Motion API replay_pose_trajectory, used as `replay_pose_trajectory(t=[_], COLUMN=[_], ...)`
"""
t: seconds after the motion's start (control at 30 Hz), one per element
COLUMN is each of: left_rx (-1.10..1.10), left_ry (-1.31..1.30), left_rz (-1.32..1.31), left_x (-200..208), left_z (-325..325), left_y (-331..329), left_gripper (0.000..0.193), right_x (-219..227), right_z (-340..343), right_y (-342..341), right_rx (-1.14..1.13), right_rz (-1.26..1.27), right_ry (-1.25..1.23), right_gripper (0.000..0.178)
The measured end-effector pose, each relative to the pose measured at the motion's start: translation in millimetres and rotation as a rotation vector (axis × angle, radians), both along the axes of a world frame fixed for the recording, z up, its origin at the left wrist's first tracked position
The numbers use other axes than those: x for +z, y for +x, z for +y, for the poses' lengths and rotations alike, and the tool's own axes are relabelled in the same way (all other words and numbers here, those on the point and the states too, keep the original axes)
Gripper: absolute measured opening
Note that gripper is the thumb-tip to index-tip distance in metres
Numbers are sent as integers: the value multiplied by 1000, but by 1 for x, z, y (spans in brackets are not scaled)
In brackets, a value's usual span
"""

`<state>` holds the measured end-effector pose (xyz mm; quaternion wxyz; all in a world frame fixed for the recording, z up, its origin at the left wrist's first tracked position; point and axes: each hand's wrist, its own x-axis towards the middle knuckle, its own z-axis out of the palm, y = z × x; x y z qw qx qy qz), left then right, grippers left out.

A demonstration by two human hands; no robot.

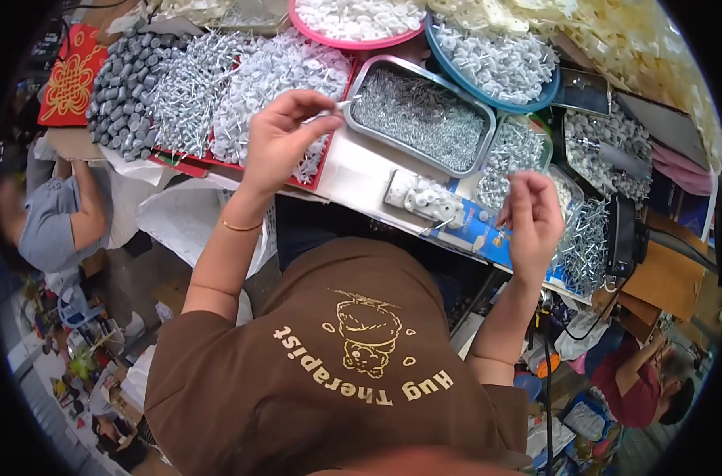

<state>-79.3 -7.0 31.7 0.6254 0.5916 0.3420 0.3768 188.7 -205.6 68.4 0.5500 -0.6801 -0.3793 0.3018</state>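
Note:
My left hand (pixel 285 143) is closed in a pinch on a small white plastic piece (pixel 343 106), beside the left rim of a metal tray (pixel 478 164) full of tiny silver screws or pins. My right hand (pixel 533 226) is raised near a heap of small clear and metal parts (pixel 513 155), its fingertips drawn together; whatever lies between them is too small and blurred to make out. Between the hands, a white block-like fixture (pixel 426 198) with several small white parts on it rests at the table's front edge, partly on a blue printed sheet (pixel 484 230).
Left of the tray, a red tray (pixel 323 163) holds white clips and nails, with grey caps (pixel 123 95) beyond. A pink basin (pixel 357 44) and a blue basin (pixel 547 97) of white parts stand behind. Loose nails (pixel 584 246) lie right. Other people (pixel 67 206) sit on both sides.

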Motion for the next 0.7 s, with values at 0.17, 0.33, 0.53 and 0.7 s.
replay_pose_trajectory(t=[0.17, 0.33, 0.53, 0.7], left_rx=[-143, -224, -212, -256], left_ry=[-146, 204, 306, 442], left_rz=[-101, 124, 141, 246], left_x=[-9, -6, -11, -26], left_z=[-18, -41, -70, -76], left_y=[12, 25, 34, 40], left_gripper=[19, 24, 17, 18], right_x=[5, -11, -30, -23], right_z=[-11, -25, -6, 1], right_y=[-32, -46, -56, -51], right_rx=[132, 288, 232, 271], right_rz=[-174, -371, -561, -529], right_ry=[-71, -222, -122, -172], right_gripper=[7, 8, 9, 12])
